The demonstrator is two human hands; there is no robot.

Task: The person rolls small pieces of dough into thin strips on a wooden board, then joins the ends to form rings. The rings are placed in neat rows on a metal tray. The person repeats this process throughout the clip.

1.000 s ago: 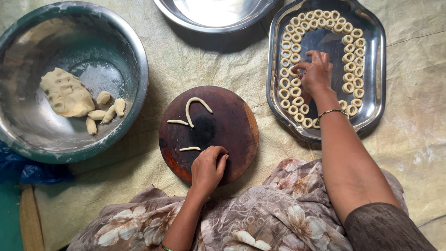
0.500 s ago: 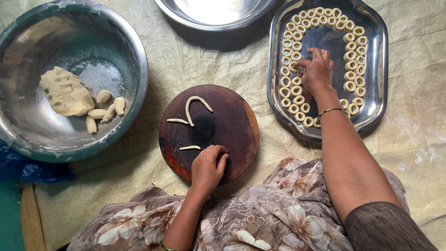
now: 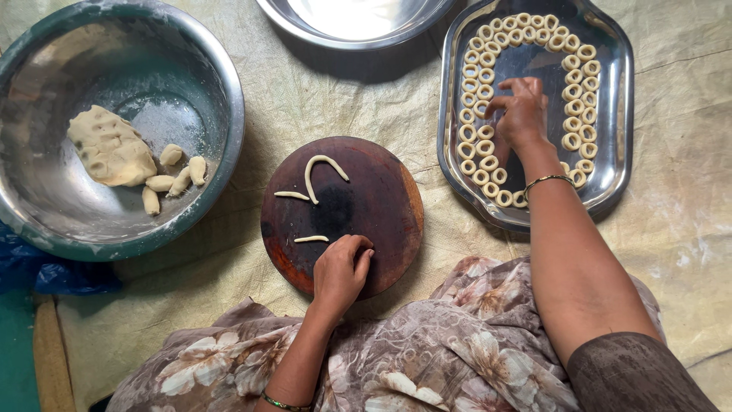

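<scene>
Dough rings (image 3: 570,91): pale cream, on shiny silver tray (image 3: 619,114). Round board (image 3: 381,206): dark brown, reddish at rim. Dough strips (image 3: 320,169) on board: same pale cream. Dough lump (image 3: 110,146): cream-yellow, inside grey steel bowl (image 3: 221,91) dusted white. Second steel dish (image 3: 351,23): bright silver. Floor cloth (image 3: 320,99): dull beige, creased. Dress (image 3: 457,351): brown-mauve with cream flower print. Sleeve (image 3: 640,378): dark brown. Bangle (image 3: 546,180): gold. Plastic (image 3: 46,267) at left edge: blue.
</scene>
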